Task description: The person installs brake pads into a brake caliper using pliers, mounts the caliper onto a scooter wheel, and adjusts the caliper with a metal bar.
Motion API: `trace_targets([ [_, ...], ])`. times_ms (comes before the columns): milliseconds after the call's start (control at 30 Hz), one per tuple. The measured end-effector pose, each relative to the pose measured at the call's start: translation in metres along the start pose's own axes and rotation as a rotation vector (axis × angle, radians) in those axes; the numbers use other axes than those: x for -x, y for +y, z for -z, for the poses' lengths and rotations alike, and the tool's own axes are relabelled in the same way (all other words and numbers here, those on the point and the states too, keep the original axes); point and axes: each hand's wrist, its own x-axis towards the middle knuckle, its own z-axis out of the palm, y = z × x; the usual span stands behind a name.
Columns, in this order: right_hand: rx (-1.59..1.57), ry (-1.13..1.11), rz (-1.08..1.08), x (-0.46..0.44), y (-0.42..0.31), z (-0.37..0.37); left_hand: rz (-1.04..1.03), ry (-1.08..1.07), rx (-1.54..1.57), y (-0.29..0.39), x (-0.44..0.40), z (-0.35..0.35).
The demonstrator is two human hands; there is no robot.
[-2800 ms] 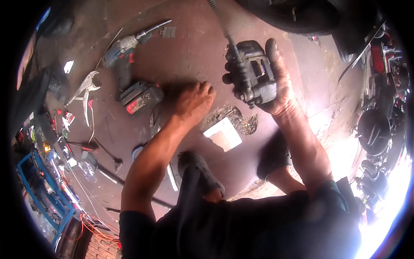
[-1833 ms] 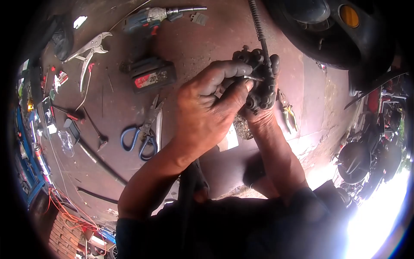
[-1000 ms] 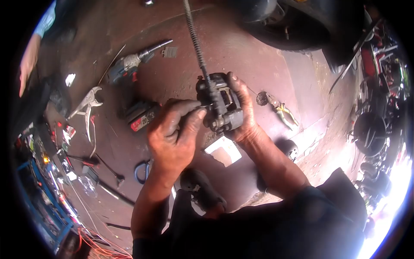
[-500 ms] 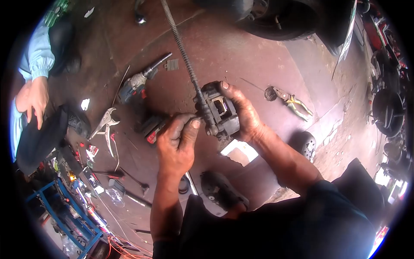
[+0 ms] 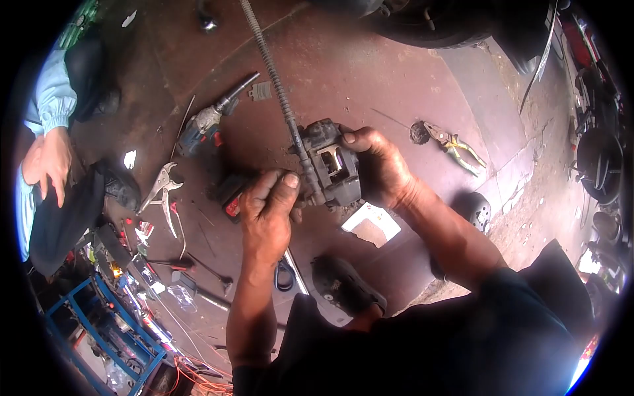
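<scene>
A dark, greasy brake caliper (image 5: 343,188) hangs above the floor in front of me, its inner opening facing up. My right hand (image 5: 384,166) is closed around its right side, thumb on the upper corner. A spring-wrapped brake hose (image 5: 274,76) runs from the caliper's left side up past the top of the view. At the caliper's lower left edge, my left hand (image 5: 265,211) is closed, with thumb and curled fingers pressed together. Whatever is between those fingers is hidden.
On the reddish floor lie a cordless impact wrench (image 5: 205,125), a brake pad (image 5: 260,91), locking pliers (image 5: 160,195), yellow-handled pliers (image 5: 456,148) and white paper (image 5: 386,221). Another person's hand (image 5: 55,162) rests at left. A tyre (image 5: 449,36) stands at the top, a blue frame (image 5: 79,323) lower left.
My left hand has shifted slightly left and up, its thumb now a little farther from the caliper's middle. My right hand still grips the caliper. The view has shifted slightly.
</scene>
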Motion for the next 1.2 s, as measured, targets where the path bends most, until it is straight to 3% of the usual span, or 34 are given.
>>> trace_targets([
  [133, -0.046, 0.024, 0.032, 0.006, 0.008, -0.001, -0.016, -0.010, 0.007, -0.004, -0.003, -0.002],
  [233, -0.001, 0.072, 0.066, 0.009, 0.010, -0.007, 0.113, 0.068, 0.111, -0.004, -0.004, -0.004],
  [333, 0.037, 0.069, 0.089, 0.008, 0.015, -0.008, 0.090, 0.002, 0.136, -0.004, -0.005, 0.000],
  [433, 0.055, 0.082, 0.078, 0.006, 0.021, -0.008, 0.150, 0.163, 0.295, -0.011, -0.005, -0.004],
  [567, 0.113, 0.091, 0.101, 0.002, 0.028, -0.002, 0.139, 0.153, 0.397, -0.016, -0.004, -0.003],
  [767, 0.105, 0.192, 0.068, 0.003, 0.028, -0.004, 0.110, 0.342, 0.502, -0.037, -0.008, 0.000],
  [967, 0.013, 0.226, 0.073, 0.006, 0.019, -0.020, -0.056, 0.302, 0.296, -0.038, -0.009, -0.003],
  [1067, 0.177, 0.154, 0.107, 0.003, 0.017, -0.019, -0.136, 0.234, -0.196, -0.012, -0.010, 0.004],
  [1200, 0.132, 0.190, 0.098, 0.001, 0.020, -0.011, -0.058, 0.173, -0.021, -0.012, -0.010, -0.002],
])
